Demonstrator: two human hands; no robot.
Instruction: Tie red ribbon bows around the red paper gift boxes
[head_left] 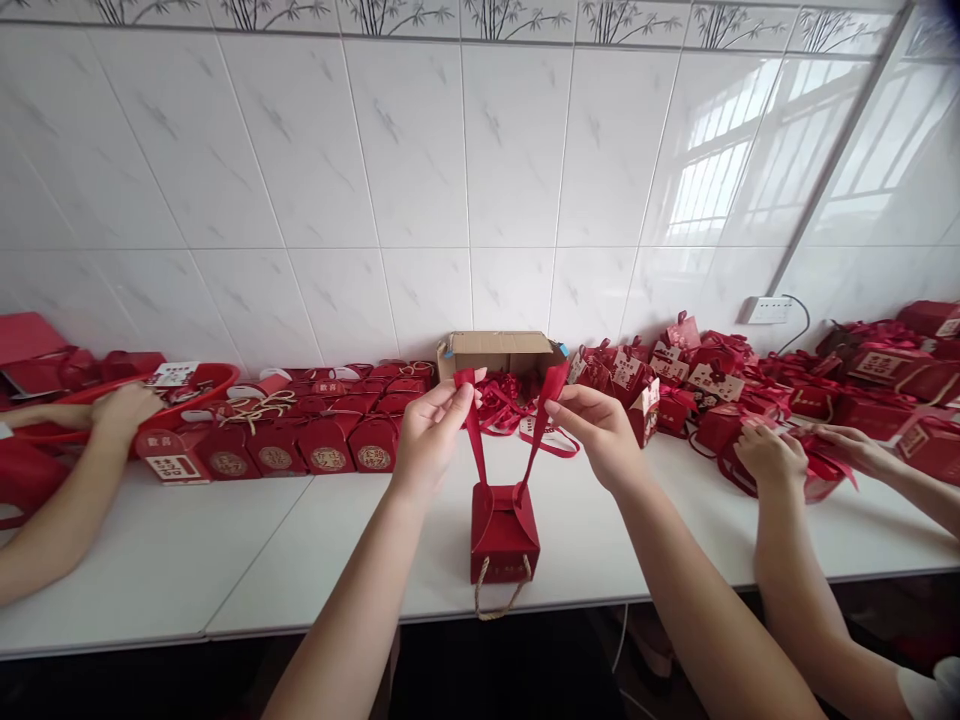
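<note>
A small red gift box (504, 540) stands on the white table in front of me, close to the near edge. Its twisted rope handle (501, 612) hangs down over the front. From the top of the box a red ribbon (475, 445) rises in two ends that spread into a V. My left hand (435, 425) pinches the left end between thumb and fingers. The right end is pinched in my right hand (596, 425), at about the same height. Both ends look taut above the box.
Behind the box is an open cardboard box (495, 343) of red ribbons. Finished-looking red boxes (326, 445) stand in rows at left; more red boxes (712, 375) are heaped at right. Co-workers' hands (124, 410) work at a red basin (217, 377) and, at right, other hands (772, 455) hold ribbon.
</note>
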